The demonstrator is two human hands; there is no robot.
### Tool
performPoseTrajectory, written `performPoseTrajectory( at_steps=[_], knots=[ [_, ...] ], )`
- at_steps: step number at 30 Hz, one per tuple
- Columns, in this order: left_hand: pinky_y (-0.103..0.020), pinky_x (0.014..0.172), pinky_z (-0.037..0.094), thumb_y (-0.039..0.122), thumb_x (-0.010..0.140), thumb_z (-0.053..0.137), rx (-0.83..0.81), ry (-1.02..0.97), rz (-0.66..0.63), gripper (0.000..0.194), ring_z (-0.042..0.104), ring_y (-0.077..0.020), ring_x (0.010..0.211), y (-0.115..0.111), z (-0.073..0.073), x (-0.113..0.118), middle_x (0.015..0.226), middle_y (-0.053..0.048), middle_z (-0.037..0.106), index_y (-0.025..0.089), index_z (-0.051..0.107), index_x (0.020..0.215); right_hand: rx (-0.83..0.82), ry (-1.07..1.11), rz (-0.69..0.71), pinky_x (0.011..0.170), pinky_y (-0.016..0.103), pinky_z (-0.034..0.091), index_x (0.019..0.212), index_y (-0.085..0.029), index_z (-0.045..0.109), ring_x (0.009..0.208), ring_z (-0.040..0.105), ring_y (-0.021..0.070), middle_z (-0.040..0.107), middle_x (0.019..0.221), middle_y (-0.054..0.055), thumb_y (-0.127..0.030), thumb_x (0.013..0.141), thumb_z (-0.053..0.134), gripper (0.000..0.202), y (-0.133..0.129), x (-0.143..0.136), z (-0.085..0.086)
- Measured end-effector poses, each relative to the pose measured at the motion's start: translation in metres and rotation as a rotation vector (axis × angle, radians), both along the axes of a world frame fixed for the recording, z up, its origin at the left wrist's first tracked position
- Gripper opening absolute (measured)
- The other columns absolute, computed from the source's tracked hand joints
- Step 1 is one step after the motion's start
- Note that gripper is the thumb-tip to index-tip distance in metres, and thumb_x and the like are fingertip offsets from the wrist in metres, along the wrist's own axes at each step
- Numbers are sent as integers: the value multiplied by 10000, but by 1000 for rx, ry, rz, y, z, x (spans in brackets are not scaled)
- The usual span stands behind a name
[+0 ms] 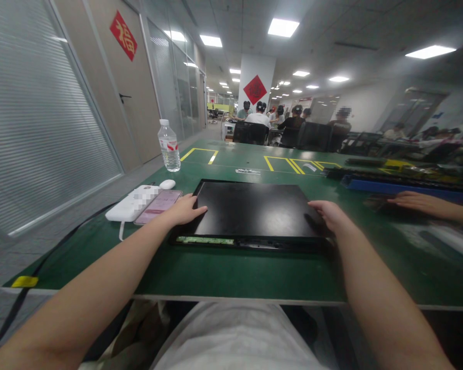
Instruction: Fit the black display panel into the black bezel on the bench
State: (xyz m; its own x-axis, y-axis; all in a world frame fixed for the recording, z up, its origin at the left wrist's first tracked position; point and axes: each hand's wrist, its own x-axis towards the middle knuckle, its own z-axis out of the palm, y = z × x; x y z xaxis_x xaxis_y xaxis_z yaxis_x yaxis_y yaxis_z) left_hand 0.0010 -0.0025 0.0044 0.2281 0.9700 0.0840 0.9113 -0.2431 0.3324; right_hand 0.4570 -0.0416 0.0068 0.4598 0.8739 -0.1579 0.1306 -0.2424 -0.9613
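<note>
A black flat display panel (254, 208) lies on the green table, its dark glossy face up. Along its near edge a green circuit board strip (205, 240) shows. My left hand (187, 209) grips the panel's left side, thumb on the top face and fingers over the outer edge. On the opposite side my right hand (327, 213) holds the right edge, thumb on top; its other fingers are mostly hidden behind the edge.
Left of the panel lie a phone (159, 206), a white power bank (133, 203) and a small white case (167, 184). A water bottle (168, 146) stands behind them. At right, another person's hand (420, 201) is near a blue tray (401, 185) on the green table (254, 277).
</note>
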Motion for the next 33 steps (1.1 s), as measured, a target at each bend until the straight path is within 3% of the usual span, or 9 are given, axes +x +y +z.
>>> performPoseTrajectory(
  at_steps=[3, 12, 21, 28, 33],
  knots=[
    [-482, 1064, 443, 602, 829, 495, 4, 4, -1, 666, 581, -434, 1266, 0, 0, 0, 1361, -257, 628, 98, 687, 1221, -72, 35, -76, 527, 258, 475, 731, -178, 666, 585, 611, 158, 676, 662, 40, -206, 734, 718, 58, -2, -2, 5],
    [-433, 1075, 441, 600, 863, 446, -18, 90, -5, 716, 578, -384, 1276, -2, 2, 1, 1390, -253, 605, 61, 643, 1292, 18, -70, -122, 486, 203, 447, 896, -146, 699, 515, 557, 105, 623, 611, 11, -106, 727, 678, 175, -11, -9, 18],
    [-384, 1071, 443, 610, 879, 425, -18, 141, -2, 750, 588, -352, 1272, -2, 4, 2, 1406, -240, 597, 43, 621, 1329, 60, -95, -167, 504, 197, 473, 854, -136, 700, 549, 596, 116, 654, 623, 47, -106, 724, 675, 136, -9, -6, 17],
    [-386, 1072, 446, 597, 879, 428, -17, 150, -3, 732, 592, -347, 1263, -2, 4, 1, 1393, -235, 606, 47, 626, 1320, 31, -186, -152, 453, 204, 350, 829, -135, 718, 501, 498, 103, 667, 605, 59, -145, 709, 648, 139, -10, -7, 14],
    [-390, 1069, 449, 605, 882, 425, -18, 145, 0, 726, 589, -344, 1269, -3, 4, 0, 1394, -225, 607, 66, 626, 1326, 16, -229, -146, 500, 236, 369, 807, -133, 723, 536, 525, 125, 677, 610, 69, -163, 688, 647, 144, -9, -7, 13]
  ],
)
